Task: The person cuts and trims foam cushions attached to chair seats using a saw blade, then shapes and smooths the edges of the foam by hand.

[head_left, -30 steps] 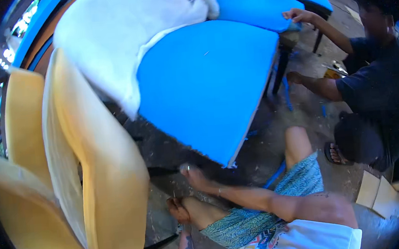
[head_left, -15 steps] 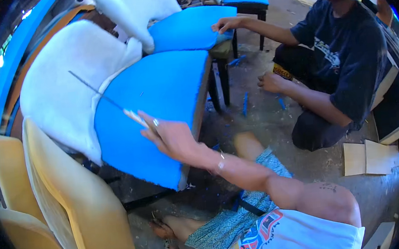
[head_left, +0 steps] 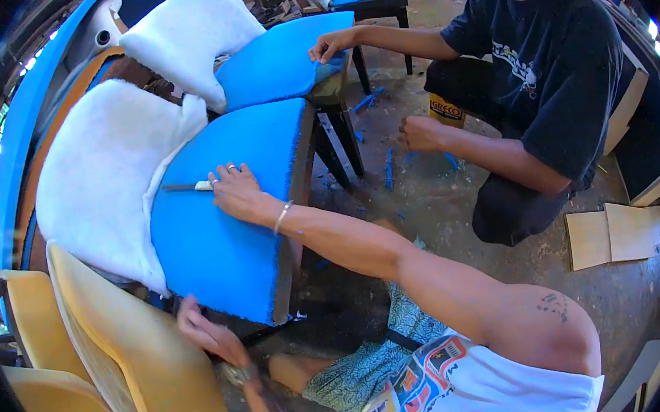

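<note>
A chair seat covered with blue foam (head_left: 227,238) stands in front of me, its trimmed edge ragged along the right side. My right hand (head_left: 241,196) rests on top of the foam, holding a long thin knife (head_left: 201,186) by its pale handle. The knife's narrow dark blade lies nearly flat on the foam, pointing left. Below the seat's front left corner is my left hand (head_left: 209,333), blurred, with fingers loosely extended and nothing visible in them. White padding (head_left: 100,179) covers the chair's curved backrest beside the blue seat.
A crouching co-worker (head_left: 547,85) at right touches a second blue seat (head_left: 278,57) with one hand. Tan foam-covered pieces (head_left: 143,356) stand close at my left. Blue offcuts (head_left: 388,169) and flat boards (head_left: 623,234) lie on the floor.
My right hand has lowered the knife from above the seat onto the foam. My left hand has risen to the seat's front left corner. The view has shifted slightly.
</note>
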A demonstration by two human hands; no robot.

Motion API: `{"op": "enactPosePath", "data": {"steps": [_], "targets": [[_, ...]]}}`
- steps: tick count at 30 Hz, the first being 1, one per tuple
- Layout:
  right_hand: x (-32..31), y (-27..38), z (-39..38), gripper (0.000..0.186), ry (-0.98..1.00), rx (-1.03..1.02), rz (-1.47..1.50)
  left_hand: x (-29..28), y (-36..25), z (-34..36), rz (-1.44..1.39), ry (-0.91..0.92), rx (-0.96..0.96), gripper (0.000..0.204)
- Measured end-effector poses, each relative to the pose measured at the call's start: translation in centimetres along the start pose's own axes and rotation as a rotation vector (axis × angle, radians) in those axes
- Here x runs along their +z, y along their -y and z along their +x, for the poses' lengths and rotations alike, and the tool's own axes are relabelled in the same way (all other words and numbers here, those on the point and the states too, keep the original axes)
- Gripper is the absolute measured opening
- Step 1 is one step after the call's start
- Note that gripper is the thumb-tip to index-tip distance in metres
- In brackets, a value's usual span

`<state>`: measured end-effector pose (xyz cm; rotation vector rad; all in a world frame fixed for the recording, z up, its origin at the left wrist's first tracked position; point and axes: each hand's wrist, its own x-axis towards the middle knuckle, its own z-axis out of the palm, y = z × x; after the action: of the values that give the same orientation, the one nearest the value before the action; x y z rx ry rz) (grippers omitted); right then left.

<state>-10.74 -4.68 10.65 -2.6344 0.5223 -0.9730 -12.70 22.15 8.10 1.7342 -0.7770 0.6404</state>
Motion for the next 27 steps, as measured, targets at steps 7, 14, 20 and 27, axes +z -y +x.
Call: {"op": "enactPosePath", "data": {"steps": [7, 14, 20, 27], "targets": [[-11.6, 0.3, -14.7, 0.02, -0.317, -0.051, 0.893, 7.7, 5.9, 14.6, 0.236, 0.2, 0.04, 0.03], [-24.8, 0.0, -18.4, 0.017, -0.336, -0.416, 1.703, 12.1, 10.9, 12.5, 0.545, 0.258, 0.009, 0.026], [-31.8, 2.9, -19.0, 0.028, -0.191, -0.332, 2.049, 11.7, 9.9, 13.0, 0.52, 0.269, 0.022, 0.026], [-32.6, 3.5, -20.2, 0.026, -0.227, -0.273, 1.931, 12.0, 9.3, 13.0, 0.557, 0.288, 0.013, 0.026]]}}
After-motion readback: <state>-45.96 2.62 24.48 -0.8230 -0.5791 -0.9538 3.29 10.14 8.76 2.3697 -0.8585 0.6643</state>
